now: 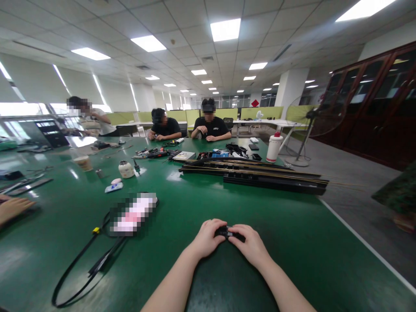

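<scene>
A small black part [224,232] with a greyish piece at its right end is between my two hands, low over the green table [182,277]. Its exact kind is too small to make out. My left hand [209,236] has its thumb and fingers closed round the left side of it. From the other side, the fingertips of my right hand [248,240] pinch the greyish end. To the left lies a black strap [69,273] with a yellow clip [96,230], beside a phone [134,214] whose screen is blurred out.
Long black profiles [276,184] with thin brass-coloured rods [260,169] lie ahead on the right. A white bottle [274,148], a jar [126,169], a paper cup [83,163] and scattered tools [159,152] stand farther back. Another person's hand [14,209] rests at the left; people sit opposite.
</scene>
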The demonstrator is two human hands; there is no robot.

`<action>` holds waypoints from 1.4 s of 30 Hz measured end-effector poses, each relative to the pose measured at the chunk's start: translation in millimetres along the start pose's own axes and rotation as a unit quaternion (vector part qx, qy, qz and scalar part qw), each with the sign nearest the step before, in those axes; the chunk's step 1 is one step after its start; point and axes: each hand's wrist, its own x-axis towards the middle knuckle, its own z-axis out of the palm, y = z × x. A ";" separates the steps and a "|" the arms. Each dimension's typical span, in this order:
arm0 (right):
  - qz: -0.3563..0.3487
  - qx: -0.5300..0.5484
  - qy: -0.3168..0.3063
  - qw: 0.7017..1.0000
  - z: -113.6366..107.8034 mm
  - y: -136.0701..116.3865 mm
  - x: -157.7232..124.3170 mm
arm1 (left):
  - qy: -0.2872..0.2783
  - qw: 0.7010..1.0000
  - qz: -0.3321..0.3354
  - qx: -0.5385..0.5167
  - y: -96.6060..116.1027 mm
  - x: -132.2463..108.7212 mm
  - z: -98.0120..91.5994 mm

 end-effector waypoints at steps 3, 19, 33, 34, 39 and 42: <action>0.001 -0.003 0.002 1.000 0.5 -0.8 -0.7 | -0.001 1.000 -0.001 -0.003 -0.2 0.0 -0.1; 0.020 0.032 0.002 0.999 1.1 -9.5 -5.7 | 0.006 1.000 -0.013 -0.012 2.9 -6.7 -3.5; 0.052 0.087 -0.013 0.995 2.9 -7.1 -2.7 | 0.000 1.000 -0.016 -0.006 5.7 -7.9 -3.6; 0.051 0.089 -0.014 0.995 2.7 -7.8 -2.9 | 0.002 1.000 -0.019 -0.006 5.4 -7.8 -3.2; 0.051 0.092 -0.015 0.994 2.5 -10.3 -3.1 | 0.001 1.000 -0.026 -0.012 3.9 -6.2 -2.3; 0.053 0.085 -0.014 0.995 2.0 -10.9 -2.9 | -0.015 0.999 -0.034 -0.009 4.5 -3.4 -4.2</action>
